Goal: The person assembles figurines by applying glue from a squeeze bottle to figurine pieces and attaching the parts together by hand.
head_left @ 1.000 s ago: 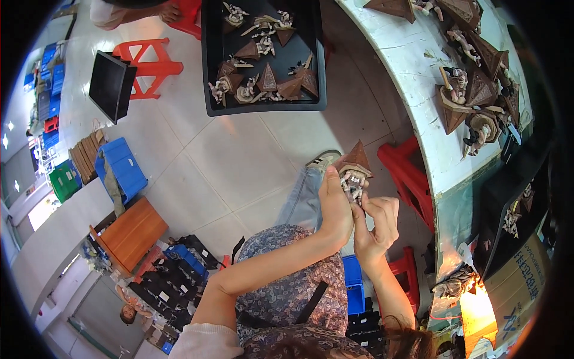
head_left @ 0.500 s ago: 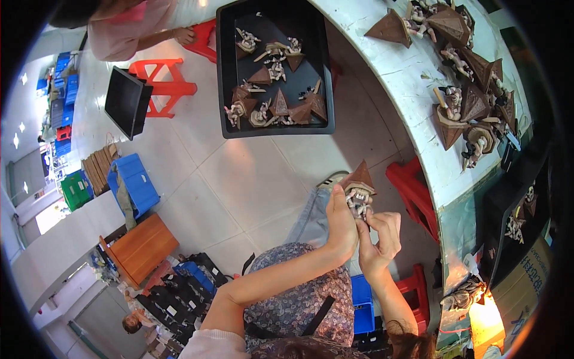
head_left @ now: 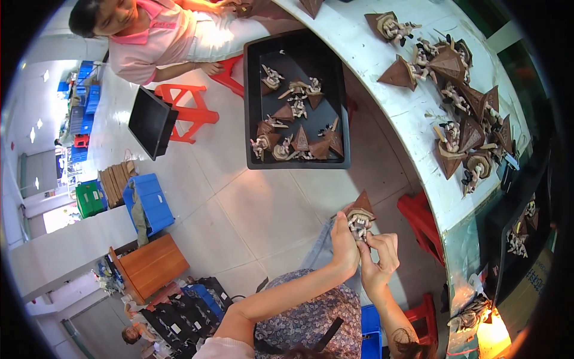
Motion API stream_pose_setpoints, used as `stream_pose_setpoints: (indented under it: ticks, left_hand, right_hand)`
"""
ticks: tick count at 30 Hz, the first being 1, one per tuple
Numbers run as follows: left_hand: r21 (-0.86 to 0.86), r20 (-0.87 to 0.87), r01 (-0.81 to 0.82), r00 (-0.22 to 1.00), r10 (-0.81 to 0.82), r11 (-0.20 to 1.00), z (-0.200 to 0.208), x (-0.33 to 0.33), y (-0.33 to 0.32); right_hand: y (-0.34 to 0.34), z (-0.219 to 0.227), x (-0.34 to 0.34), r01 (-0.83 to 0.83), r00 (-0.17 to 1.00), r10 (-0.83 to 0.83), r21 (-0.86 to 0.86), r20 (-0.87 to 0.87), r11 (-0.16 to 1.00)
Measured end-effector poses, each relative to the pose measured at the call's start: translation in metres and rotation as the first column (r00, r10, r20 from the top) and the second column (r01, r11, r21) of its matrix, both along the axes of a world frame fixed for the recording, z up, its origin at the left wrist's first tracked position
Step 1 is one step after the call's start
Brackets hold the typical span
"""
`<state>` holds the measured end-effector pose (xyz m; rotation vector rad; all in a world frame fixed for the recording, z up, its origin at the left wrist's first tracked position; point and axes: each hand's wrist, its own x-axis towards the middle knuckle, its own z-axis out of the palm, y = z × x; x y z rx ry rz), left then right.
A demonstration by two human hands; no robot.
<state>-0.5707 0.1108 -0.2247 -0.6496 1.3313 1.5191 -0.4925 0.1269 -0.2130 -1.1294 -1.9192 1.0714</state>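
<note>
A small figurine (head_left: 360, 220) with a brown pyramid-shaped top and pale limbs is held up over my lap. My left hand (head_left: 345, 245) grips it from the left, the thumb along its side. The fingers of my right hand (head_left: 379, 257) are pinched on its lower end. What exactly the right fingertips press on is too small to make out. Similar figurines lie in a black tray (head_left: 255, 107) ahead of me, and several more are heaped on the white table (head_left: 397, 116) at the right.
Red stools (head_left: 418, 221) stand under the table edge. At the far left a co-worker (head_left: 143, 54) sits near a red stool (head_left: 188, 110) bearing a black bin (head_left: 152, 122). A lit lamp (head_left: 491, 332) glows at the lower right. Blue crates (head_left: 149, 203) and a wooden cabinet (head_left: 152, 266) stand left.
The view has shifted, so the tray and table sit lower and more of the co-worker shows. My hands keep hold of the figurine in much the same pose.
</note>
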Motion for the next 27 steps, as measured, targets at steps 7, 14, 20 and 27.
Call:
stream_pose_setpoints:
  ticks: [7,14,20,27]
  left_hand:
    - [-0.028,0.018,-0.027,0.999,0.028,0.999,-0.001,0.005,-0.007]
    - [0.014,0.037,-0.012,0.999,0.012,1.000,-0.009,0.000,-0.009]
    - [-0.013,0.065,0.000,0.998,0.001,1.000,-0.007,-0.002,-0.007]
    - [0.018,0.089,-0.016,0.996,0.014,1.000,-0.004,0.004,-0.011]
  right_hand:
    - [-0.006,0.002,0.005,-0.014,1.000,0.014,0.006,0.022,1.000]
    - [-0.003,0.004,-0.002,-0.004,0.998,0.007,-0.035,0.068,0.999]
    - [-0.010,-0.006,0.001,0.019,0.999,-0.018,-0.049,0.028,0.999]
    - [-0.013,-0.004,0.007,0.046,0.998,-0.044,-0.060,0.039,0.997]
